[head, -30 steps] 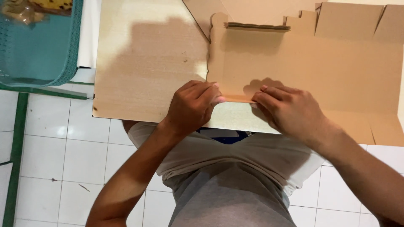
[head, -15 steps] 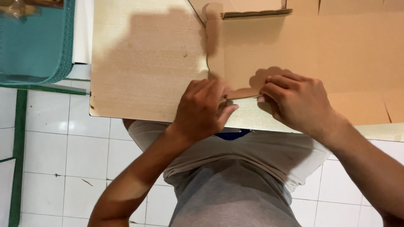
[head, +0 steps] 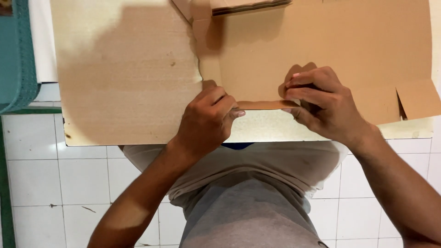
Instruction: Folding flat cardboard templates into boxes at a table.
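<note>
On the pale wooden tabletop (head: 124, 92) lies a flat brown cardboard sheet (head: 321, 46), its near edge folded into a narrow flap (head: 262, 104). Left hand (head: 206, 121) and right hand (head: 324, 108) each pinch one end of that flap, fingers closed on it, apparently pressing the crease flat against the board.

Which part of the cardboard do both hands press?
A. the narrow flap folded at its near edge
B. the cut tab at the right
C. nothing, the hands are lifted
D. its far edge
A: the left hand and right hand pinch the ends of the narrow flap at the cardboard's near edge.
</note>
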